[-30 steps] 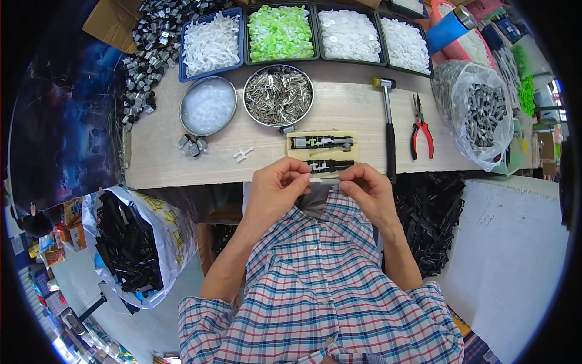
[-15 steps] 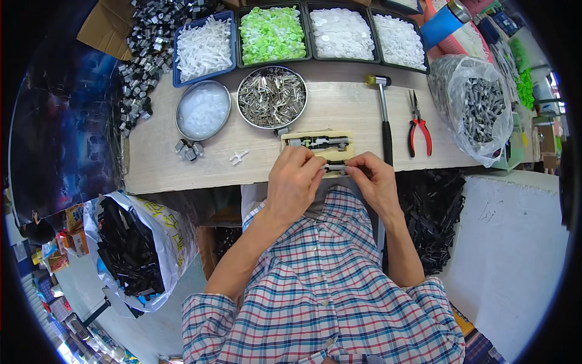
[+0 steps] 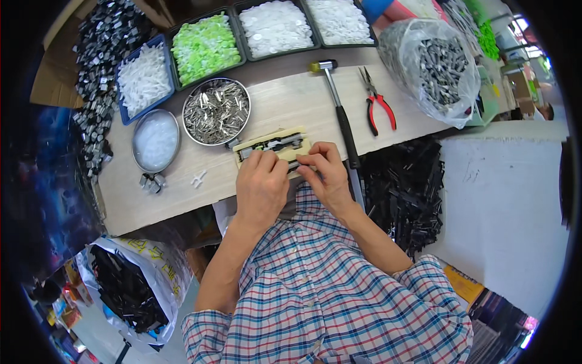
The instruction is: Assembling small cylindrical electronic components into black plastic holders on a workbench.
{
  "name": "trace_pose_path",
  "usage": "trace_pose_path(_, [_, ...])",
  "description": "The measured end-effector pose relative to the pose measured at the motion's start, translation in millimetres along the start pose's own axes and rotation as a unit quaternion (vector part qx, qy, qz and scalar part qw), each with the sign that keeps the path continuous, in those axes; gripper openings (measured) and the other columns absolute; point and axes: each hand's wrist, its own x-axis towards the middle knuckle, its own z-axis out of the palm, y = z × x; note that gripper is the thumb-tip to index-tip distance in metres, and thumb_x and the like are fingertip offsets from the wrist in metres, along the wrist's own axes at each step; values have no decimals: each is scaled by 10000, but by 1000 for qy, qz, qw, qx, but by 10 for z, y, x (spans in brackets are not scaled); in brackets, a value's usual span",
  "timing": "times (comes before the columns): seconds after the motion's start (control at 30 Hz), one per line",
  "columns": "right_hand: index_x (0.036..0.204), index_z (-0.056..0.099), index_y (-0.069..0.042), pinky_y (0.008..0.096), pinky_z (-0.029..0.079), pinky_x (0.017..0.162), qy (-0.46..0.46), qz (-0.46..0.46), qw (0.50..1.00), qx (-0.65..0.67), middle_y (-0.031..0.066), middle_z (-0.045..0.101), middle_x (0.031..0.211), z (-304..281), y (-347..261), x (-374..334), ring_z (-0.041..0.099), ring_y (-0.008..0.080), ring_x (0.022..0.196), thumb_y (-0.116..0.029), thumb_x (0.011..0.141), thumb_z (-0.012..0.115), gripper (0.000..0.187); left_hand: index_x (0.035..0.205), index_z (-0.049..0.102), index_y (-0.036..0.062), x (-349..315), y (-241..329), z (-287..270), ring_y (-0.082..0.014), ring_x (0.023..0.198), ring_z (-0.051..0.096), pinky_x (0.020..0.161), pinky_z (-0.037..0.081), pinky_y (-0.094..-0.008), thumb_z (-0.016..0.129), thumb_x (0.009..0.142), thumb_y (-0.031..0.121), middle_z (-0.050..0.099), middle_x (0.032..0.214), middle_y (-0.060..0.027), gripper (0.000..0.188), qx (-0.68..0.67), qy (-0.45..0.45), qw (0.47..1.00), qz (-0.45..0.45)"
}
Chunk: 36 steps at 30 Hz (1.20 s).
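Note:
Both hands meet at the near edge of a pale yellow jig block (image 3: 271, 145) on the wooden table (image 3: 182, 194). My left hand (image 3: 260, 185) rests fingers-down on the block's front edge. My right hand (image 3: 325, 171) pinches a small dark metal part (image 3: 293, 164) against that edge, between the two hands. A dark metal piece lies in the block's groove. How the left fingers grip is hidden under the hand.
A round tin of metal pins (image 3: 216, 111) and a tin of clear bits (image 3: 156, 139) stand left of the block. A hammer (image 3: 339, 115) and red pliers (image 3: 377, 107) lie right. Bins of white and green parts (image 3: 205, 47) line the back; a bag of dark parts (image 3: 431, 68) sits far right.
Both hands moved forward from over my shirt to the jig block's near edge, carrying the small dark part with them. The view has tilted slightly.

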Motion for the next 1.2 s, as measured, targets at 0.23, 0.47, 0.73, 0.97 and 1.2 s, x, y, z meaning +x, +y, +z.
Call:
trace_pose_path(0.23, [1103,693,-16,321,528,789,30,-41,998,-46,131,584,1070,-227,-87,-74,629,264,931,58,856,694,257,789,611,13,27,-9,-9,-303,820,571,705,484,-412,714,714,-16,567,816,-97,131,10,-17,1000,18])
trace_pose_path(0.47, [1155,633,6,420,523,750,150,42,877,-454,170,641,1066,-1416,949,-688,627,358,838,-66,940,641,227,796,616,24,-14,-34,-29,-302,834,562,740,471,-416,701,728,-12,567,834,-99,115,4,-13,1000,17])
trace_pose_path(0.73, [1144,582,19,488,545,809,-33,274,844,-459,241,636,1109,-1611,1523,-726,639,459,972,-158,805,782,431,959,665,-2,-151,115,-126,-312,838,622,700,509,-389,719,816,-42,626,912,-130,157,-87,73,992,-52])
trace_pose_path(0.97, [1039,588,13,493,508,746,-73,158,888,-426,217,603,933,-1843,1197,-707,618,452,886,-73,809,739,288,978,674,-8,-273,237,-224,-320,775,646,662,519,-377,709,822,-59,646,892,-137,168,-166,61,983,-45])
trace_pose_path(1.2, [995,655,4,408,506,742,27,159,949,-271,166,626,898,-1986,811,-657,639,371,839,-72,818,778,229,990,684,-14,-188,417,-74,-238,738,648,624,512,-313,690,842,-76,657,906,-120,160,-276,-18,960,-28])
